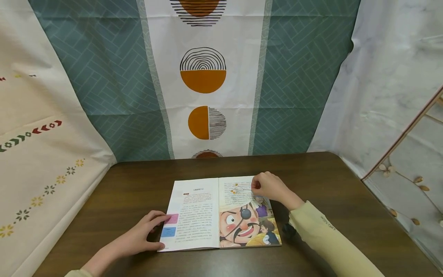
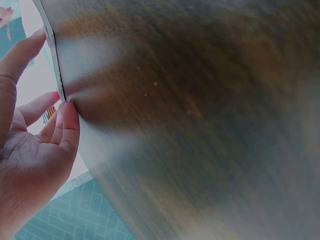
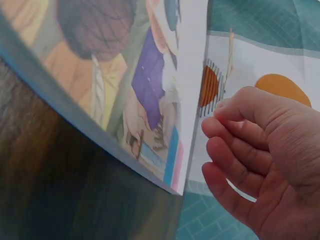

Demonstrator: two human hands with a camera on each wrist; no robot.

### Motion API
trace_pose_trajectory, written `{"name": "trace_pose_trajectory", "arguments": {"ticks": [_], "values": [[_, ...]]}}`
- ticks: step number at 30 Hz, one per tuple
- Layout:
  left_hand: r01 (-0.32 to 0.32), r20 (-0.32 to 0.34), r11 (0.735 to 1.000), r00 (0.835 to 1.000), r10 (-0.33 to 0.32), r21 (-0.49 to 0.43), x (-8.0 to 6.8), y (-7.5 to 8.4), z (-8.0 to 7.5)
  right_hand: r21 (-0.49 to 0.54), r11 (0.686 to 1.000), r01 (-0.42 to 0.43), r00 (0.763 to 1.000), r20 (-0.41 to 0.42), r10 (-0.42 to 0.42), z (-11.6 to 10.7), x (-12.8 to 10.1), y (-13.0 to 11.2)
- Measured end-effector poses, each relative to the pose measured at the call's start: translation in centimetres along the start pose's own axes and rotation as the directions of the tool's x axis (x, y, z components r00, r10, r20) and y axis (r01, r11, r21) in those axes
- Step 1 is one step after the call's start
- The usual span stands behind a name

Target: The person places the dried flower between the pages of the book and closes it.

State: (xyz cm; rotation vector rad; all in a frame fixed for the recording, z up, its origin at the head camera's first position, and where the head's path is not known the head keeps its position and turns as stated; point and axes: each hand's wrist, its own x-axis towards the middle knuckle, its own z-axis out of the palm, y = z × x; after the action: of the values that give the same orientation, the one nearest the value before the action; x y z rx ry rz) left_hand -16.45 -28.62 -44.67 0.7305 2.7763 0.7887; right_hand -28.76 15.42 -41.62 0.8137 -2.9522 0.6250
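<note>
An open picture book (image 1: pixel 207 215) lies flat on the dark wooden table (image 1: pixel 328 184), with text on its left page and a cartoon face with an eye patch on its right. My left hand (image 1: pixel 157 231) rests with fairly straight fingers on the outer edge of the left page, by a pink and a blue box. In the left wrist view, the fingertips (image 2: pixel 67 115) touch the book's edge (image 2: pixel 55 65). My right hand (image 1: pixel 257 186) is curled over the top of the right page and pinches a thin sprig with small yellowish buds (image 1: pixel 238 188). Its stem (image 3: pixel 230 50) shows above the curled right hand (image 3: pixel 240 145).
Patterned cloths hang behind the table: teal and white with orange circles (image 1: pixel 204 77) in the middle, cream with flower trim (image 1: pixel 41 184) on the left, and pale marble-like sheets (image 1: pixel 387 96) on the right. The table's right edge runs close to the right-hand sheets.
</note>
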Motion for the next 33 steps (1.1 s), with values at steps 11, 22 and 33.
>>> {"name": "trace_pose_trajectory", "arguments": {"ticks": [11, 22, 33], "values": [[-0.006, 0.004, 1.0, 1.0, 0.006, -0.007, 0.0, 0.0, -0.1, 0.017, 1.0, -0.012, 0.998, 0.059, 0.011, 1.4, 0.9, -1.7], [-0.006, -0.004, 1.0, 1.0, 0.006, -0.004, 0.0, 0.1, 0.0, 0.132, 0.99, 0.047, 0.98, 0.184, -0.072, 2.0, 0.9, -1.9], [-0.026, -0.009, 1.0, 1.0, 0.026, -0.004, 0.0, 0.1, -0.1, 0.194, 0.98, 0.036, 0.977, 0.199, -0.076, 2.3, 0.5, -1.7]]}}
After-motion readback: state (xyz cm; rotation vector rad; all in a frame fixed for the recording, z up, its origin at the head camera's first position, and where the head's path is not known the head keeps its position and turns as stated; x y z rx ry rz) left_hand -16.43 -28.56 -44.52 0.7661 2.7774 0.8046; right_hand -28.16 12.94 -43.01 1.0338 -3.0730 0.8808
